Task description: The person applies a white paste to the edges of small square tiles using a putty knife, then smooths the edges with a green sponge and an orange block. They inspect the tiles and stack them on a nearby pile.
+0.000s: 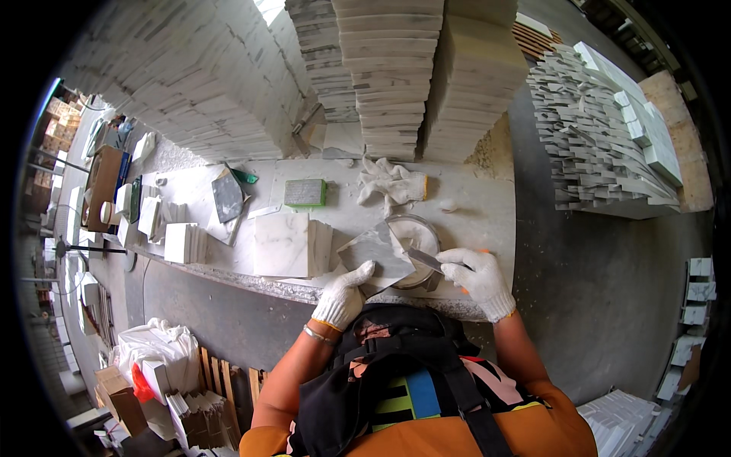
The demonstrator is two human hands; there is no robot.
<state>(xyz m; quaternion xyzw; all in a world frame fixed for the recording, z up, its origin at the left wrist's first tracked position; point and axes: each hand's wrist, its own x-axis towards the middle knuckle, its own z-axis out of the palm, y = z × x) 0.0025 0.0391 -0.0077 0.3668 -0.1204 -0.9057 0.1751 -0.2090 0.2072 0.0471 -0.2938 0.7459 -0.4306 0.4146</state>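
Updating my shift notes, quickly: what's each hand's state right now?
Left white-gloved hand: closed, holding a grey, flat stone tile.
Right white-gloved hand: closed, holding a grey, flat-bladed metal scraper.

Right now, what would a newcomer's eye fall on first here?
Probably the tall stacks of pale slabs towering at the far side of the workbench. Next, near its front edge, the gloved left hand holding a grey tile and the gloved right hand a flat blade, by a round bowl.
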